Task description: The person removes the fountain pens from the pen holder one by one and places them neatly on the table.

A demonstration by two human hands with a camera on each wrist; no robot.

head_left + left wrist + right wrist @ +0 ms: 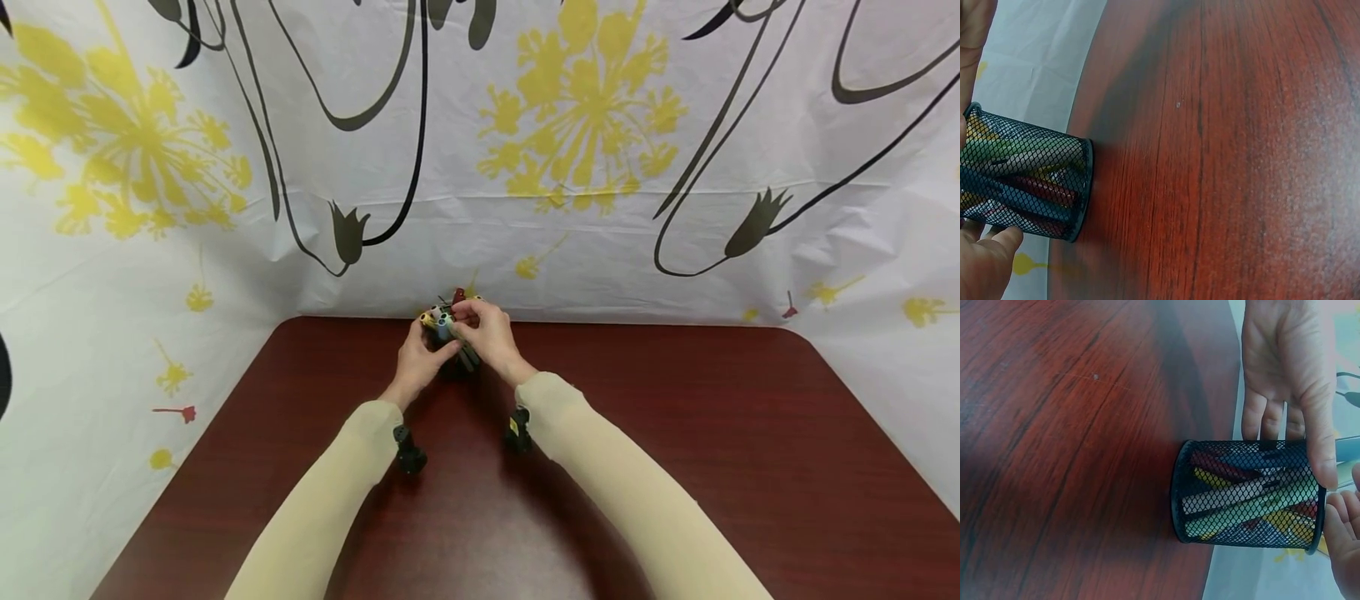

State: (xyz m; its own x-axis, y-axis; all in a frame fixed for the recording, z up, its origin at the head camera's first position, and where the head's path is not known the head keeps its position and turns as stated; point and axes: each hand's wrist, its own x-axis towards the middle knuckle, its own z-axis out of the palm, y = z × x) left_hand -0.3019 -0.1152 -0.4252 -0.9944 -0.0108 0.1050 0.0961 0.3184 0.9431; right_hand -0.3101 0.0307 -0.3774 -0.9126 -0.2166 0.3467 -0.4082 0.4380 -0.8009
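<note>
A black mesh pen cup (1247,494) stands upright on the table, filled with colored markers. My left hand (422,364) holds it from the left side. Its thumb lies along the cup near the rim in the right wrist view, and the left wrist view shows its fingers (1007,240) on the mesh. My right hand (491,337) is at the cup's top, its curled fingers and thumb pinching a light green marker (452,321) among the marker ends. Close by, blue and yellow marker ends (428,320) stick out above the rim.
The cup is near the far edge of the dark red wooden table (675,433). Behind it hangs a white cloth (450,167) with yellow flowers and dark stems. Small black cameras (409,451) sit on both wrists.
</note>
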